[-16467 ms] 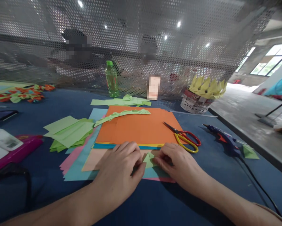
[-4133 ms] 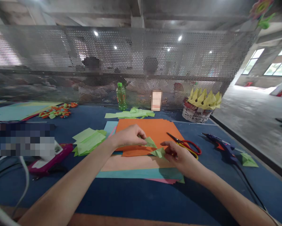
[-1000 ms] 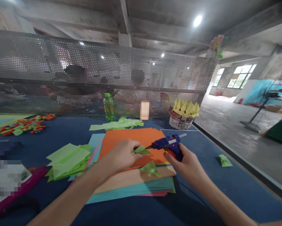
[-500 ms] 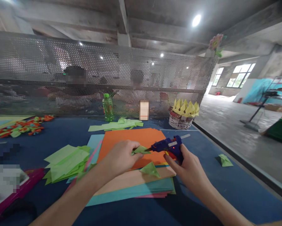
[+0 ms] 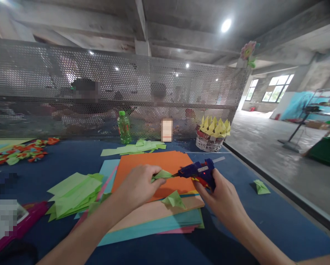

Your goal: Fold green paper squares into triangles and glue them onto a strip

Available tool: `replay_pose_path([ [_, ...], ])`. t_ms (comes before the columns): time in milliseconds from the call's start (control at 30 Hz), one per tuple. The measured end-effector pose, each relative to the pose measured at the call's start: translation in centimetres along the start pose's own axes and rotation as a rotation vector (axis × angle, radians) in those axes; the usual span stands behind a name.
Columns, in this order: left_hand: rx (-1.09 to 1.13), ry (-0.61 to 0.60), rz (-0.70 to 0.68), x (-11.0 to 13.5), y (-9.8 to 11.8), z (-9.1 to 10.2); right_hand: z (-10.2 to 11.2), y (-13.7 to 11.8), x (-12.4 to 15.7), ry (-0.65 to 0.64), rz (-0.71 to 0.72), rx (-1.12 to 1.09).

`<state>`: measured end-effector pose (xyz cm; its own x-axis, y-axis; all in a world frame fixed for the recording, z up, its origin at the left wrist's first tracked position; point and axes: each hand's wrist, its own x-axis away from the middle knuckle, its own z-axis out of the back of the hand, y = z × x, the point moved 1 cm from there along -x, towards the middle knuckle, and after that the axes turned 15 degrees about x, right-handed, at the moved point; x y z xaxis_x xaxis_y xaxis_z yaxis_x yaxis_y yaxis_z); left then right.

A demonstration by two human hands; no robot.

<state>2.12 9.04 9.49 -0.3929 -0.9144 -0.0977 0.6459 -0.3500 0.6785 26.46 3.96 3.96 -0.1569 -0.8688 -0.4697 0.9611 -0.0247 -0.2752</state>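
My left hand (image 5: pixel 144 182) pinches a folded green paper piece (image 5: pixel 165 174) between thumb and fingers, above a stack of coloured paper. Gripped in my right hand (image 5: pixel 221 191) is a dark blue hot glue gun (image 5: pixel 199 171) with a small red light lit and a clear glue stick jutting from its back. The gun's nozzle points left and meets the tip of the green piece; whether glue is flowing cannot be made out. Below the nozzle, another folded green paper piece (image 5: pixel 175 200) lies on the stack. Orange sheets (image 5: pixel 142 162) top the pile, over peach and blue ones.
Loose green paper sheets (image 5: pixel 73 195) lie left of the stack. A green bottle (image 5: pixel 123 127), green strips (image 5: pixel 131 148) and a basket with yellow paper points (image 5: pixel 211 141) stand or lie near the mesh divider (image 5: pixel 112 88). One folded green piece (image 5: pixel 262 187) is at right, near the table edge.
The view has shifted slightly. The green piece and glue gun nozzle stay together, with the piece turned a little; both hands keep their holds.
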Motion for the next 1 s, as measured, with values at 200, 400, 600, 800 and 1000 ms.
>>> replay_pose_path([
  [200, -0.010, 0.009, -0.043, -0.3, -0.7, -0.7, 0.1, -0.2, 0.1, -0.002, 0.018, -0.023],
  [400, -0.075, 0.015, -0.097, -0.1, -0.3, -1.3, -0.1, -0.5, 0.3, -0.003, 0.055, -0.046],
  [600, -0.174, 0.062, -0.137, 0.3, -0.1, -1.7, -0.2, 0.2, 0.2, 0.072, 0.030, 0.020],
  [800, -0.237, 0.072, -0.153, 0.4, -0.2, -1.9, -0.1, 0.4, 0.2, 0.118, 0.018, 0.037],
  [1000, -0.278, 0.066, -0.154, 0.4, 0.5, -2.6, 0.0, 0.2, 0.5, 0.063, 0.046, -0.043],
])
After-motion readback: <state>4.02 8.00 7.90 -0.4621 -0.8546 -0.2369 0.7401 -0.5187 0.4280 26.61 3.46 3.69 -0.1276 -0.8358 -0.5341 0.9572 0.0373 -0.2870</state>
